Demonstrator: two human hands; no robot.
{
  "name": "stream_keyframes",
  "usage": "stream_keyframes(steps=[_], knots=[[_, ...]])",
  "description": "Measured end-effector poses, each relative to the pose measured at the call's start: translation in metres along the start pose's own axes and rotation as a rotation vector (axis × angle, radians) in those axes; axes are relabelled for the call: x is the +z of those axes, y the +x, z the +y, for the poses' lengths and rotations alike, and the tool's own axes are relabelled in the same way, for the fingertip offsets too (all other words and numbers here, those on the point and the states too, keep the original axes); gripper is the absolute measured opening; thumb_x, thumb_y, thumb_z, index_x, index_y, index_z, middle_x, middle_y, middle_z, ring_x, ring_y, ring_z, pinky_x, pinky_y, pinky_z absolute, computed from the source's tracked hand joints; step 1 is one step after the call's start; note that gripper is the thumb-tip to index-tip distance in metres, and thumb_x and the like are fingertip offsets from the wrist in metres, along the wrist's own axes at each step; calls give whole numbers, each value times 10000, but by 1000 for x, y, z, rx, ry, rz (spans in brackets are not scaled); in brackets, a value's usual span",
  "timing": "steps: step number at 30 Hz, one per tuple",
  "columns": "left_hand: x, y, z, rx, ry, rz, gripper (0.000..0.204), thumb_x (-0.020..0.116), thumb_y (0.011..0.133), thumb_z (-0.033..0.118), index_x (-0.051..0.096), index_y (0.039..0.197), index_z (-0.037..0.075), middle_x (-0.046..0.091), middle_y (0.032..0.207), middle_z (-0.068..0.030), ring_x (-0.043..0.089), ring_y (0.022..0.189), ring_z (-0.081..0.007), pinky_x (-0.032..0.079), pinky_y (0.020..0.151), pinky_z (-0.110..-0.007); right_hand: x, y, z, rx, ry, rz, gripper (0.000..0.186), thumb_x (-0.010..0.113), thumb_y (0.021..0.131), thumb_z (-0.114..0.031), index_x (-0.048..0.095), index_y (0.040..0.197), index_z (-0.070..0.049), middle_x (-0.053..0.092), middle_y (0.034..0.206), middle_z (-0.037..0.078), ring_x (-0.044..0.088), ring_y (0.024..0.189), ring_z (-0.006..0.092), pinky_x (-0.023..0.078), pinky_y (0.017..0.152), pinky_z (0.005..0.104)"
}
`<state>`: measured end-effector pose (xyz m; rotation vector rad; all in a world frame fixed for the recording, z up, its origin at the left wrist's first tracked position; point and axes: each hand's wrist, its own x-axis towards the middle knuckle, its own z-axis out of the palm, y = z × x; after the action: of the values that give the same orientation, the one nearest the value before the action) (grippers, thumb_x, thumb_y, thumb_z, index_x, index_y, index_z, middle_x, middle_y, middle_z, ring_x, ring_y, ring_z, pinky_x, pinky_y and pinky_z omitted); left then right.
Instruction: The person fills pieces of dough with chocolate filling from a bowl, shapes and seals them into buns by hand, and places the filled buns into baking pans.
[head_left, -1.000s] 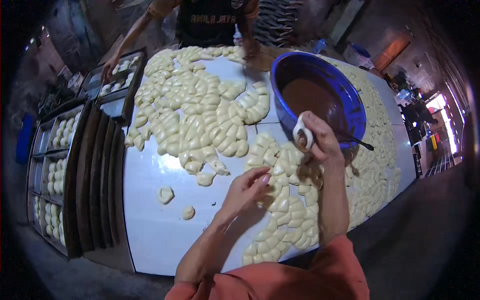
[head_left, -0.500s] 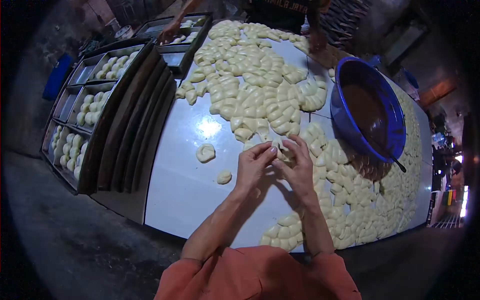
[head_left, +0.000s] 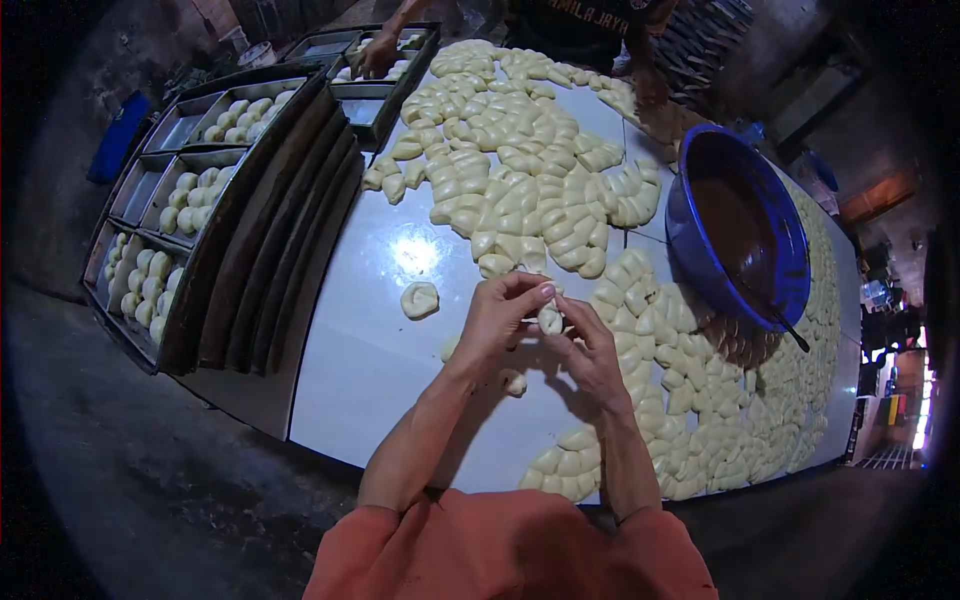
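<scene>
Between my two hands, above the white table [head_left: 370, 330], is a small piece of pale dough [head_left: 550, 319]. My left hand [head_left: 508, 312] pinches its upper left side with thumb and forefinger. From the other side, the fingers of my right hand [head_left: 588, 350] press on the same piece. To the left of my hands lies a round, flattened dough piece [head_left: 420, 300]. A smaller dough lump [head_left: 513, 382] rests under my wrists, and another is mostly hidden behind my left wrist. Many dough pieces [head_left: 510, 200] cover the table beyond my hands, packed close together.
A blue basin [head_left: 690, 215] of brown filling, with a dark handle sticking out, stands on the right among more dough pieces [head_left: 700, 410]. Stacked divided trays [head_left: 290, 215] holding dough balls are at the left. Across the table, another person's hand [head_left: 376, 57] reaches into a tray.
My hands have lifted the dough piece slightly, and it now shows between my fingertips. The other person's hand has shifted right over the far tray. My view has shifted slightly.
</scene>
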<state>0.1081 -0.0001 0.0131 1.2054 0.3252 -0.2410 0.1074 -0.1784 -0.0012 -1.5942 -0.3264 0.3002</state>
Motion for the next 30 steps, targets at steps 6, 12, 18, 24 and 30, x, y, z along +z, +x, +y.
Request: stream_keyframes(steps=[6,12,18,24,30], knots=[[5,-6,-11,-3,-74,-153,315,687,928,182,645,1169,-16,681,1048,-105,670,905,-151,609,686,-273,2,10,14,-474,-360,304,179,708,891,-106,643,1037,-25,554,1211,133,597,1042,210,488,859,304],[3,-15,-21,34,8,-214,260,568,988,125,676,1202,26,679,1040,-8,632,879,-81,558,682,-262,16,12,21,-336,-263,449,205,759,861,-145,593,881,-27,564,811,46,492,711,145,430,640,291],[0,-23,-21,1,257,-120,317,688,930,183,672,1169,-24,718,954,-83,659,809,-109,553,709,-243,16,5,11,32,-179,354,209,725,900,-178,596,873,-16,532,739,-6,447,698,81,371,582,275],[-31,-30,-30,-97,101,-137,346,650,948,198,650,1208,-30,721,981,-98,670,812,-137,540,712,-279,31,-25,-5,-32,-75,94,217,650,935,-106,615,1130,-17,595,935,12,542,804,82,458,688,215],[-36,-73,-13,64,695,127,469,611,952,330,588,1301,18,711,1058,-163,710,836,-198,551,746,-323,23,-40,21,316,-194,-16,242,643,915,-127,623,1086,44,632,970,86,623,823,122,507,683,274]])
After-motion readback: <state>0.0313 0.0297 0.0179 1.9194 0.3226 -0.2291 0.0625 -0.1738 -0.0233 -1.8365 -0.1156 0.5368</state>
